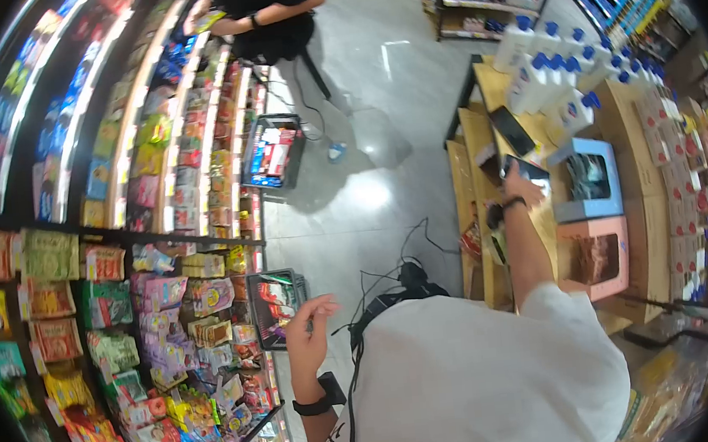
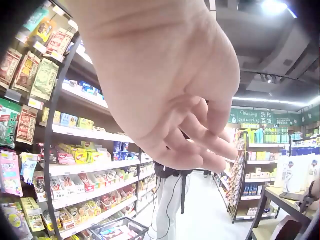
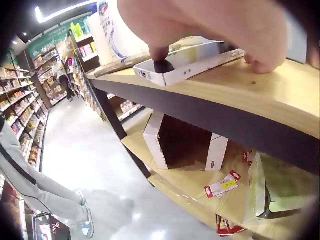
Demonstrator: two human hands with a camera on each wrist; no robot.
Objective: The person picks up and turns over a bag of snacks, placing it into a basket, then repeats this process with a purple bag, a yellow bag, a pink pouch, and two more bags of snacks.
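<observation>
My right hand (image 1: pixel 527 190) is over a phone (image 3: pixel 192 60) that lies on the wooden tabletop (image 3: pixel 280 85). In the right wrist view one fingertip (image 3: pixel 159 52) touches the dark end of its screen, while other fingertips rest beside the phone's far end. A second dark phone (image 1: pixel 511 130) lies just beyond, near white bottles with blue caps (image 1: pixel 543 75). My left hand (image 1: pixel 310 327) hangs in the air over the aisle, fingers loosely bent and holding nothing. Below and left of it is a black basket (image 1: pixel 299 290) of packages.
Snack shelves (image 1: pixel 159 325) line the left side. Another person (image 1: pixel 274 11) stands ahead by a second filled basket (image 1: pixel 275 152). Blue (image 1: pixel 586 179) and pink boxes (image 1: pixel 596 257) stand right of my right hand. Lower shelves hold an open carton (image 3: pixel 185 142) and a price card (image 3: pixel 223 184).
</observation>
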